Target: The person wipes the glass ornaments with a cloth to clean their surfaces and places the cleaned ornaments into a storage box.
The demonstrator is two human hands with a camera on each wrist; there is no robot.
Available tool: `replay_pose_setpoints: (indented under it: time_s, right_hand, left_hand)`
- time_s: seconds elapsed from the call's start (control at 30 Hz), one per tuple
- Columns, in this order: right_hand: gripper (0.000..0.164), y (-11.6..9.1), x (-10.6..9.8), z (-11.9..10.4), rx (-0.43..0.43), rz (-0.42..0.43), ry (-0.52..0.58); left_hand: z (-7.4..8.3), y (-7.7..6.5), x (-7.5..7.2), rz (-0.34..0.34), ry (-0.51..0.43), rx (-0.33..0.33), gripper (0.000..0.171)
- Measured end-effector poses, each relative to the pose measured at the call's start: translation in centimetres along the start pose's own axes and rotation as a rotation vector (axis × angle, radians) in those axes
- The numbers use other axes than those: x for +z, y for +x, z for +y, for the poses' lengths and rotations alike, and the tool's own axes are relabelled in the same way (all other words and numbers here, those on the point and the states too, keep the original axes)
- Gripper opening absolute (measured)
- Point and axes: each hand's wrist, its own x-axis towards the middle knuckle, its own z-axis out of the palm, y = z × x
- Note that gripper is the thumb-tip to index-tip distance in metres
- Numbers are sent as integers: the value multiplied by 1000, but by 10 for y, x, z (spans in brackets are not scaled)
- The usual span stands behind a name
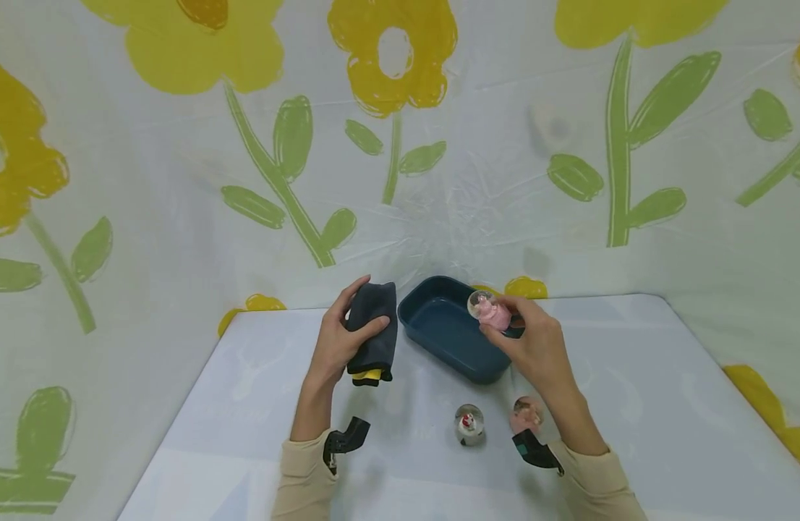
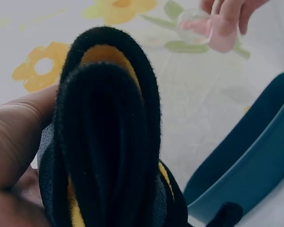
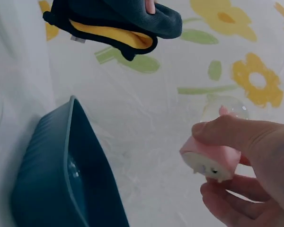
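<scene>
Pink globe: tilting beside the blue tub, dome pointing leftward, fingers of the right hand pinching its base.
Dark folded cloth: long axis running forward, left hand gripping.

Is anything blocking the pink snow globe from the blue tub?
Nothing visible stands between the pink snow globe, in the right hand, and the blue tub. The folded cloth is off to the left; two other snow globes sit on the near side.

We see matt, fuzzy cloth, left of centre | smooth, plastic-looking basin, centre | glossy, clear-domed pink globe, right of centre | creased, faintly shiny sheeting, upper frame
</scene>
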Motion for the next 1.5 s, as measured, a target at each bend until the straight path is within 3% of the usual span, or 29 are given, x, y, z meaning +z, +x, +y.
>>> replay_pose_setpoints:
  time_s: [0.3, 0.53, 0.8, 0.97, 1.2, 1.5]
  right_hand:
    - [43, -1, 9, 11, 81, -3, 170]
    - [43, -3, 15, 6, 146, -58, 233]
    - [41, -3, 17, -1, 213, -144, 395]
    - [41, -3, 19, -3, 208, -193, 460]
    - [42, -4, 19, -3, 217, -248, 467]
    - [42, -3, 20, 1, 123, -304, 554]
  left_hand:
    - [-1, 4, 22, -62, -94, -9, 69]
    - [22, -3, 35, -106, -137, -52, 68]
    - [27, -3, 44, -138, -146, -65, 68]
    - [26, -1, 50, -162, -142, -58, 69]
    - [26, 0, 55, -176, -137, -53, 66]
    - [2, 8, 60, -215, -191, -41, 65]
